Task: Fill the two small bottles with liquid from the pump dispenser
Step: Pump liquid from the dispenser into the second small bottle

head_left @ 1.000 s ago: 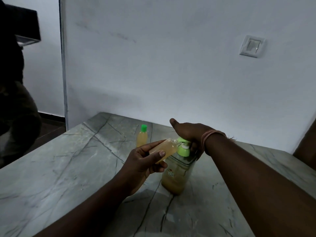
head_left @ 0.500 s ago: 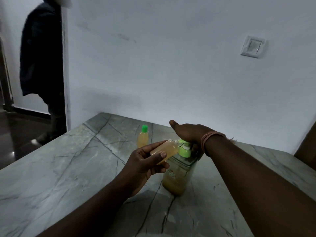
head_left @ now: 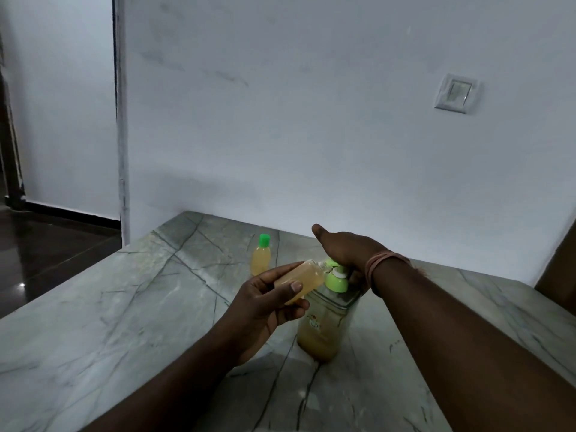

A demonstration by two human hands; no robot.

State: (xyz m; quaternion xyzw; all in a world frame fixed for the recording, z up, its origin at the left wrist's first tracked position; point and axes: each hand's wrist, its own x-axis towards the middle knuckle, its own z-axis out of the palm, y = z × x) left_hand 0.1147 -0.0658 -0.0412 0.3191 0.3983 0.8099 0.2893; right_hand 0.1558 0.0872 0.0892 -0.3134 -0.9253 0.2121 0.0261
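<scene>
At the centre of the frame an open bottle [head_left: 300,279] was held tilted in the left hand [head_left: 268,302], pinched between thumb and fingers, its mouth set against the nozzle of the dispenser [head_left: 325,316]. The pump head [head_left: 336,277] was pressed by the right hand [head_left: 346,254], palm down; its fingers were hidden behind the pump, so their curl could not be told. The held bottle appeared nearly full of amber liquid. A capped bottle [head_left: 261,259], already filled, stood on the table [head_left: 124,307] just behind, above and left of the hands. The second filling was judged to be in hand. Next, the pump would need releasing, the bottle righting without spillage, and a cap fitting; no loose cap could be seen.
</scene>
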